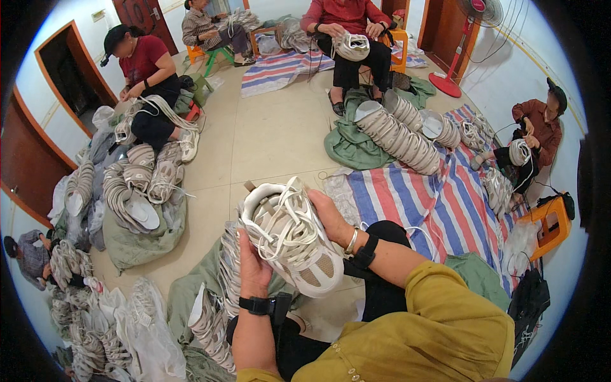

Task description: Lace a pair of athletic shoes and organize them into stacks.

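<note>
Now the left hand [253, 260] grips the white shoe [289, 237] from seven o'clock, and the right hand [331, 216] clasps it at three o'clock, laces up for access.

**Hidden behind the shoe, lost at the rim**

The white shoe [289, 239] covers the right hand's [331, 219] fingers; only its back and wrist show. The left hand's [253, 264] fingertips vanish under the shoe's side. The person's own torso is cut off by the lower edge. At the left rim, a seated person [28, 254] is too small and bent to read.
</note>
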`<state>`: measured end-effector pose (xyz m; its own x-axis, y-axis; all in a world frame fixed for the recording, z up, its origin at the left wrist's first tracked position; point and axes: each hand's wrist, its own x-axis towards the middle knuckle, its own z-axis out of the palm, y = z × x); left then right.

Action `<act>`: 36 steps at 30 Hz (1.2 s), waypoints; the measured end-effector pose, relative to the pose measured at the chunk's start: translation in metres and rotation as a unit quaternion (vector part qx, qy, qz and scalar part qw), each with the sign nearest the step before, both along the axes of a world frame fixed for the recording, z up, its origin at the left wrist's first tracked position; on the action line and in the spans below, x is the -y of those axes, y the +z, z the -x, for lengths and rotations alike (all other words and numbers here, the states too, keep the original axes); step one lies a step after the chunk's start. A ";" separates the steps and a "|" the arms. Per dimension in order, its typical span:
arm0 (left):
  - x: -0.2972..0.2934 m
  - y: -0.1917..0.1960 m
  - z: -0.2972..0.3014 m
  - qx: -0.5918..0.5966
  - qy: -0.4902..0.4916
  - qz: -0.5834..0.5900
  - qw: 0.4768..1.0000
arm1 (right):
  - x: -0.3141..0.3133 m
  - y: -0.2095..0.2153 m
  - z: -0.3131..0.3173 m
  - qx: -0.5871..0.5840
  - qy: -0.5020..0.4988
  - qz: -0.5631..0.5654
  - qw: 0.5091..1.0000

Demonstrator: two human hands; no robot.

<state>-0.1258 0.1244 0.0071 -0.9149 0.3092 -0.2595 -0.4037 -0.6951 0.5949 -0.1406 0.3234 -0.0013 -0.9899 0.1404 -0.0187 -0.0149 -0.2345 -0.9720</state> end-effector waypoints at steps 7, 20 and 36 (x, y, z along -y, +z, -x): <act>0.001 0.009 -0.001 0.004 0.021 0.034 0.999 | 0.003 0.014 -0.004 -0.043 -0.046 -0.114 0.991; 0.013 -0.001 0.003 -0.105 0.216 0.275 0.931 | 0.014 0.029 -0.015 -0.190 -0.042 -0.215 0.957; 0.000 0.022 -0.008 -0.187 0.257 0.464 0.827 | 0.024 0.030 -0.032 -0.158 0.123 -0.374 0.906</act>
<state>-0.1175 0.1243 0.0295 -0.9334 -0.3193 0.1636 0.1356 0.1082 0.9848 -0.1082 0.2993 0.0283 -0.9322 -0.2283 0.2809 -0.3572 0.4535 -0.8165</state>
